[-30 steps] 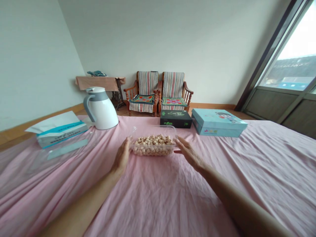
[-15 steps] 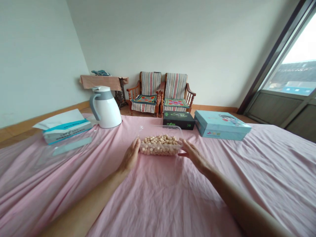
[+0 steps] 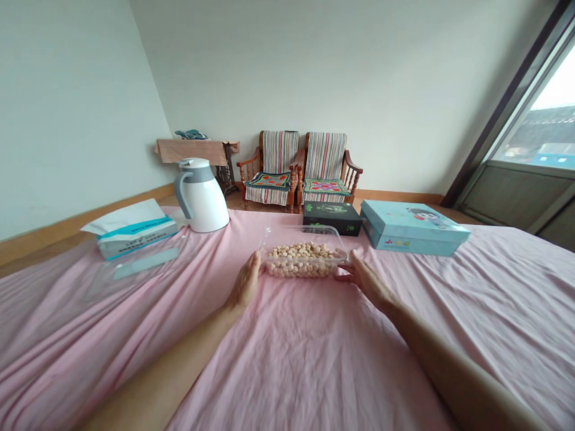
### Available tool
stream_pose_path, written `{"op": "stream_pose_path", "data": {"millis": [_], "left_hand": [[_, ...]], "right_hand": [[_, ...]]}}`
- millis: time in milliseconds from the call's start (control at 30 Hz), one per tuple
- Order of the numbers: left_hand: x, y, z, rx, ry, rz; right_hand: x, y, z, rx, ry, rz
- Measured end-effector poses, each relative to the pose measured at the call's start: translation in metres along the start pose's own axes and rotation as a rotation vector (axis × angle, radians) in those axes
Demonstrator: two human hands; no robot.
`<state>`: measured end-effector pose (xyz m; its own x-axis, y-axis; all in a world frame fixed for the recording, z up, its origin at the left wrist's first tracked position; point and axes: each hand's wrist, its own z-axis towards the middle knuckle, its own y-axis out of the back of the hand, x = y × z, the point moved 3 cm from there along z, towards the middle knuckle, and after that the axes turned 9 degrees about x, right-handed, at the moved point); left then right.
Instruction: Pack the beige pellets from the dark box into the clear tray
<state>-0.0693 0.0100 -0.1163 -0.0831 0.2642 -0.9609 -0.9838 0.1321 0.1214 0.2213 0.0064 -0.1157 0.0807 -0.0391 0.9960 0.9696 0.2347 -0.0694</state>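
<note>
A clear plastic container (image 3: 303, 236) filled with small pale round nuts (image 3: 300, 260) rests on the pink cloth (image 3: 287, 353) ahead of me. My left hand (image 3: 246, 283) presses its fingers against the container's left end. My right hand (image 3: 366, 279) grips the right end, thumb near the rim. Both forearms reach forward across the cloth.
A white jug with a grey handle (image 3: 202, 196) stands at the back left. A white and blue box (image 3: 135, 228) and a clear lid (image 3: 139, 266) lie to the left. A black box (image 3: 332, 216) and a light blue box (image 3: 411, 224) lie behind the container. Two wooden chairs (image 3: 300, 170) stand by the wall.
The view has shifted so everything sits further right in the picture. Both hands have closed in on the container's ends, and the right hand has come down onto its right edge.
</note>
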Motion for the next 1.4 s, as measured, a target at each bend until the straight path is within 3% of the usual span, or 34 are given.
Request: {"op": "stream_pose_path", "data": {"millis": [133, 267, 467, 667, 800, 933, 1100, 1233, 1400], "left_hand": [[-0.004, 0.002, -0.003, -0.072, -0.048, 0.083], [-0.009, 0.000, -0.006, -0.109, -0.105, 0.207], [-0.010, 0.005, -0.009, -0.263, -0.117, 0.383], [-0.030, 0.008, -0.012, -0.217, -0.178, 0.598], [-0.050, 0.040, -0.010, -0.111, -0.122, 0.829], [-0.056, 0.100, -0.012, -0.070, 0.054, 1.130], [-0.045, 0.164, -0.021, -0.115, 0.366, 1.447], [-0.031, 0.183, -0.021, -0.070, 0.530, 1.586], [-0.025, 0.182, -0.019, -0.020, 0.527, 1.682]], "right_hand": [[-0.014, 0.013, 0.005, -0.157, -0.017, 0.045], [-0.016, 0.016, 0.006, -0.134, -0.011, -0.042], [-0.013, 0.015, 0.006, -0.125, 0.021, -0.177], [-0.017, 0.013, 0.005, -0.119, 0.048, -0.046], [-0.021, 0.016, 0.009, -0.111, 0.059, -0.072], [-0.019, 0.015, 0.010, -0.115, 0.084, -0.094], [-0.006, 0.005, 0.004, -0.130, 0.096, -0.128], [0.005, -0.001, 0.000, -0.143, 0.097, -0.177], [0.003, 0.000, 0.001, -0.138, 0.099, -0.180]]}}
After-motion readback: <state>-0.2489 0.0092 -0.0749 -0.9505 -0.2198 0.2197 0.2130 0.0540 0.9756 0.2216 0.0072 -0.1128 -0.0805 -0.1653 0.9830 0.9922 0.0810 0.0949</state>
